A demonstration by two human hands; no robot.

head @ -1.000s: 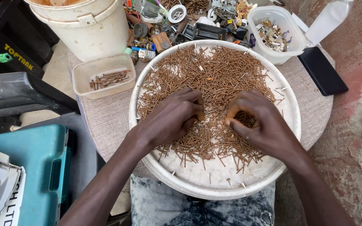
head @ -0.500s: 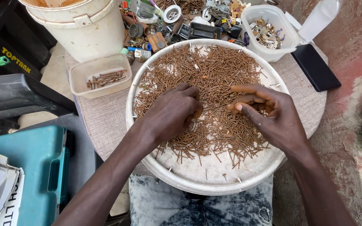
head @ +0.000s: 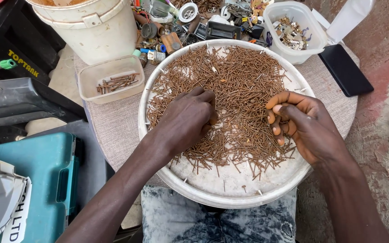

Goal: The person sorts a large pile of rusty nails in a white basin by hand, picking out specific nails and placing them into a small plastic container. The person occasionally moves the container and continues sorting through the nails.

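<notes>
Two hands of ours are down in the tray (head: 230, 194), both over the nails (head: 244, 85), which lie in a rusty heap under and between the hands and spread away past the fingertips to the far rim. Our left hand (head: 183, 123) lies palm down on the heap with its fingers curled under. The tips are hidden, so we cannot tell if it holds anything. Our right hand (head: 309, 128) hovers just over the heap's right edge, fingers (head: 279, 118) bunched tight against the thumb in a narrow pinch. A few nails may be caught in it, but we cannot say for sure. We judge the step as picking through the heap by hand, early on, since most nails are loose in the tray. Beyond the left knuckles and off the tray, a small tub (head: 111, 81) sits on the cloth (head: 113, 130) with only a few nails in it. Any next pick calls for a fine fingertip pinch on single nails without raking the rest toward the bare near side of the tray by our wrists. Far past the left hand stands a white bucket (head: 91, 29), and far past the right fingers a clear tub of hardware (head: 293, 31). A flat black slab (head: 345, 69) lies outboard of the right hand, well apart from it. A teal case (head: 37, 180) sits outside our left forearm.
</notes>
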